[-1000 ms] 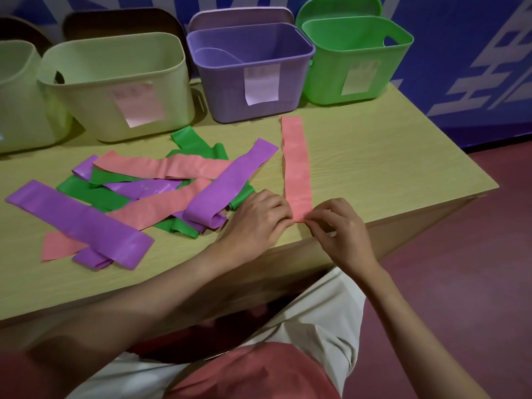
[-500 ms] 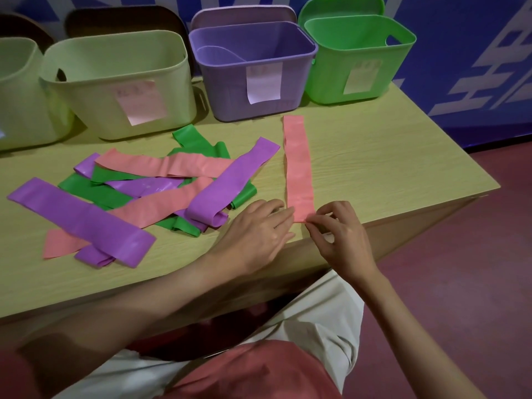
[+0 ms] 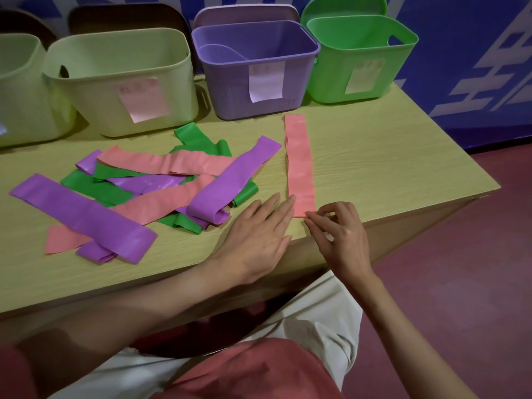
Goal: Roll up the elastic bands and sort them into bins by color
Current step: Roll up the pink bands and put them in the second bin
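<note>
A pink elastic band (image 3: 299, 162) lies flat and straight on the table, running away from me toward the purple bin (image 3: 256, 67). My right hand (image 3: 339, 234) pinches the band's near end with thumb and fingertips. My left hand (image 3: 259, 234) lies flat on the table just left of that end, fingers straight, fingertips touching the band's edge. A loose pile of purple, pink and green bands (image 3: 149, 191) lies to the left. A cream bin (image 3: 121, 82) and a green bin (image 3: 359, 59) flank the purple one.
The wooden table (image 3: 388, 168) ends close to my hands at the front and at the right. A second cream bin (image 3: 26, 90) stands at the far left. Chair backs and a blue wall are behind the bins. My lap is below the table edge.
My left hand has uncurled from the band's near end and now lies flat beside it. My right hand keeps its pinch on the end.
</note>
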